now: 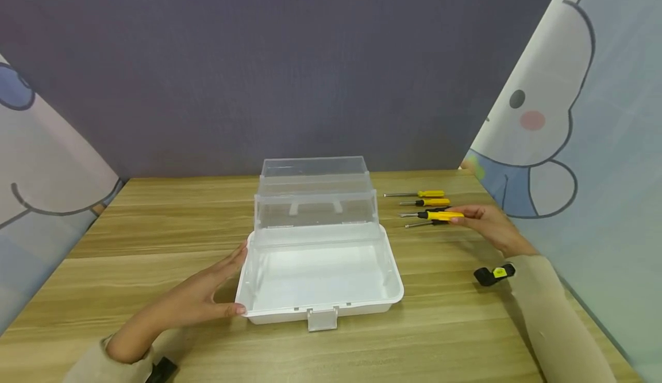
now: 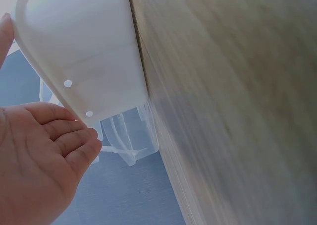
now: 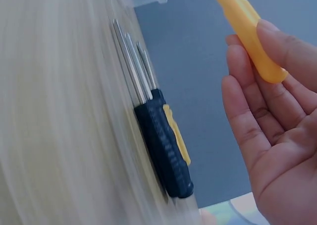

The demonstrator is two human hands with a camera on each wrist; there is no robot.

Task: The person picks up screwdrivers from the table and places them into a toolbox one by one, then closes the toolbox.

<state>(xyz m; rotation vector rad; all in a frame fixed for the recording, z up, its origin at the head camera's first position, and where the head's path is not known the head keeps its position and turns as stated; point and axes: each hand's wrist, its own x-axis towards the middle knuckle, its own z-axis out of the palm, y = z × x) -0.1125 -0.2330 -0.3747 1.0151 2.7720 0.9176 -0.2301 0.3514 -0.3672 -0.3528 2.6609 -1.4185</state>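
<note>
Right hand (image 1: pixel 486 222) is pinching yellow screwdriver (image 1: pixel 439 215)
Loosely spread left hand (image 1: pixel 201 297) is touching white box (image 1: pixel 318 279) at nine o'clock

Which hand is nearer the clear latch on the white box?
Left. The left hand is at the left end of the white box, left of the clear latch; the right hand is beyond its right end, holding a yellow-handled tool.

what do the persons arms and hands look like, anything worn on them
The left hand and right hand are ungloved. The left sleeve and right sleeve are plain beige. A black wrist device with a yellow-green label sits by the right cuff; another black piece shows at the left.
</note>
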